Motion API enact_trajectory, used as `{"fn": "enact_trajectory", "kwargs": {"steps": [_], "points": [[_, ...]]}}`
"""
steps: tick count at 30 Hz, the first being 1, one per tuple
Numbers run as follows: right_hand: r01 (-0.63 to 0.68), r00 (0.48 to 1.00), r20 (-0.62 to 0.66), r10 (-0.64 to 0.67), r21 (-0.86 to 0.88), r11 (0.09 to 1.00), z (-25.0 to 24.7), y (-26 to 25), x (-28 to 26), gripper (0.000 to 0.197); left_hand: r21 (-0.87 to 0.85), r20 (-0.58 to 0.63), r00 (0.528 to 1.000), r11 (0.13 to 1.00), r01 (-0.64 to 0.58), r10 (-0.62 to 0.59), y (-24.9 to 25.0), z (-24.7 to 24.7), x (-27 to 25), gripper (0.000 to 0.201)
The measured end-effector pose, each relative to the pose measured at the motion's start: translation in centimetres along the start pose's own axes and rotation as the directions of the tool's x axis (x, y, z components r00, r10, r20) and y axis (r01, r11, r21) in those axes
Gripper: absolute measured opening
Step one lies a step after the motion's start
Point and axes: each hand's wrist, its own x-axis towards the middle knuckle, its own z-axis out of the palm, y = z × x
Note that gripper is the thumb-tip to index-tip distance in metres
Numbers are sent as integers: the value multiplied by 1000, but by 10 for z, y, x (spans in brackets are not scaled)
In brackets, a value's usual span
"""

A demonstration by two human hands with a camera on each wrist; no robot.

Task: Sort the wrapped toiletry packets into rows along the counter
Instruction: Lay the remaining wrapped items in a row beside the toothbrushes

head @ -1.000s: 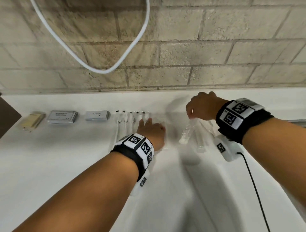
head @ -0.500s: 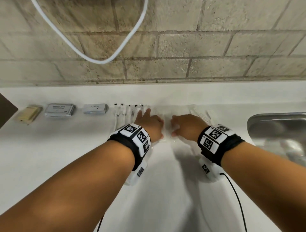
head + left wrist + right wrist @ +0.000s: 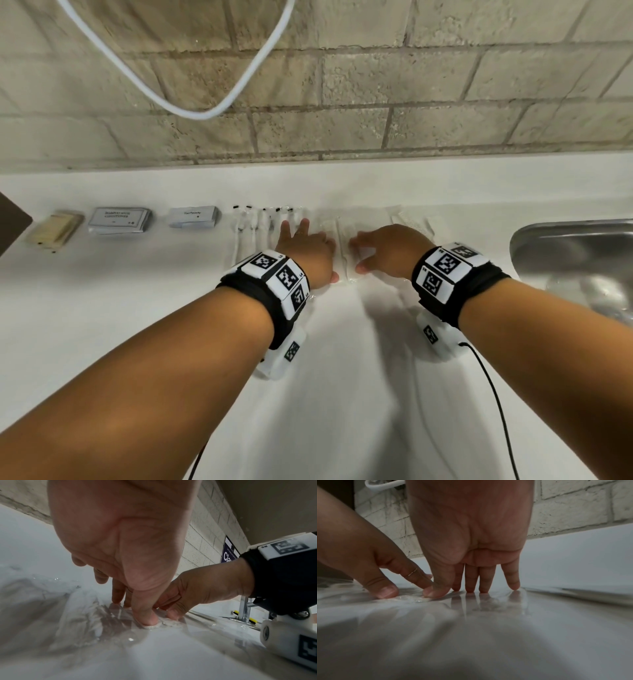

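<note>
Both our hands are flat on the counter (image 3: 137,325) mid-row: left hand (image 3: 305,253) and right hand (image 3: 387,251), fingers straight, pressing a clear wrapped packet (image 3: 342,240) between them, gripping nothing. We judge the film light, thin, slippery and crinkly, so slide it under fingertip pressure or pinch a sealed end. Grey boxes (image 3: 120,221) already sit in line.

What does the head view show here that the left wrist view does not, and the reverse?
Only the head view shows the sorted row: tan packet, two grey packets, the toothbrush packets, plus the sink. Only the left wrist view shows the left thumb pressing clear wrap flat, and a blue wall sign. Both show the left hand and right hand on clear packets on the counter.
</note>
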Motion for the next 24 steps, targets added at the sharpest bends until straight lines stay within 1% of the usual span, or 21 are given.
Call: {"fn": "enact_trajectory", "kwargs": {"steps": [8, 10, 11, 12, 13, 14, 15, 16, 17, 19, 21, 22, 24], "points": [[24, 999, 42, -22, -63, 998, 0, -1, 1, 61, -1, 13, 1000, 1000, 6, -6, 1, 0, 0, 69], [25, 999, 19, -25, 5, 1000, 2, 1, -1, 59, -9, 20, 1000, 1000, 10, -10, 0, 0, -1, 69], [6, 1000, -25, -3, 94, 996, 2, 5, -2, 56, -21, 20, 1000, 1000, 13, -13, 0, -1, -1, 70], [-33, 994, -98, 54, 199, 979, -1, 12, -4, 51, -36, 15, 1000, 999, 20, -19, 0, -1, -2, 70], [-74, 971, -197, 135, 289, 955, -5, 23, -6, 44, -54, -1, 1000, 998, 24, -24, -1, -3, -2, 71], [-123, 932, -288, 222, 326, 937, -11, 35, -8, 37, -69, -27, 999, 997, 21, -23, -1, -5, -2, 70], [-177, 894, -344, 286, 316, 932, -18, 47, -11, 31, -81, -56, 998, 997, 10, -14, -1, -7, -2, 68], [-228, 881, -352, 317, 272, 935, -23, 57, -15, 27, -89, -84, 996, 996, -7, 0, 0, -9, -2, 65], [-262, 891, -322, 321, 214, 941, -26, 62, -18, 28, -94, -106, 994, 995, -28, 18, 2, -11, -1, 61], [-293, 925, -206, 318, 145, 945, -24, 59, -23, 43, -94, -149, 986, 992, -90, 75, 8, -13, 0, 54], [-314, 941, -106, 321, 76, 946, -14, 52, -21, 53, -109, -171, 975, 981, -159, 139, 15, -12, 2, 50], [-334, 938, -69, 340, 86, 939, -8, 50, -19, 52, -122, -170, 973, 977, -176, 154, 18, -12, 3, 49], [-368, 924, -41, 380, 169, 914, -1, 44, -17, 44, -140, -149, 977, 974, -175, 154, 22, -11, 4, 47]]}}
